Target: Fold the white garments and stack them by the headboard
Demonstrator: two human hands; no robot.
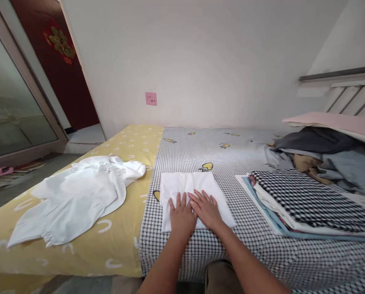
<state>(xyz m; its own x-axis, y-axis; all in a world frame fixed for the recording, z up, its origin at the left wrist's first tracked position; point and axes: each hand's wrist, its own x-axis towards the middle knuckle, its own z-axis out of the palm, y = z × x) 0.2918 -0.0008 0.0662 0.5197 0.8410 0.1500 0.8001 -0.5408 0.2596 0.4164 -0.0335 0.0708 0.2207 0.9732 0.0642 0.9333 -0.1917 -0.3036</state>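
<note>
A folded white cloth lies flat on the black-and-white checked sheet of the bed. My left hand rests palm down on the near part of the cloth, fingers stretched out. My right hand lies flat right beside it, fingers spread, touching the left hand. Neither hand grips anything.
A loose white garment is spread on the yellow sheet to the left. A stack of folded clothes topped by a checked piece sits to the right, an unfolded heap behind it. A wall stands behind, a glass door at far left.
</note>
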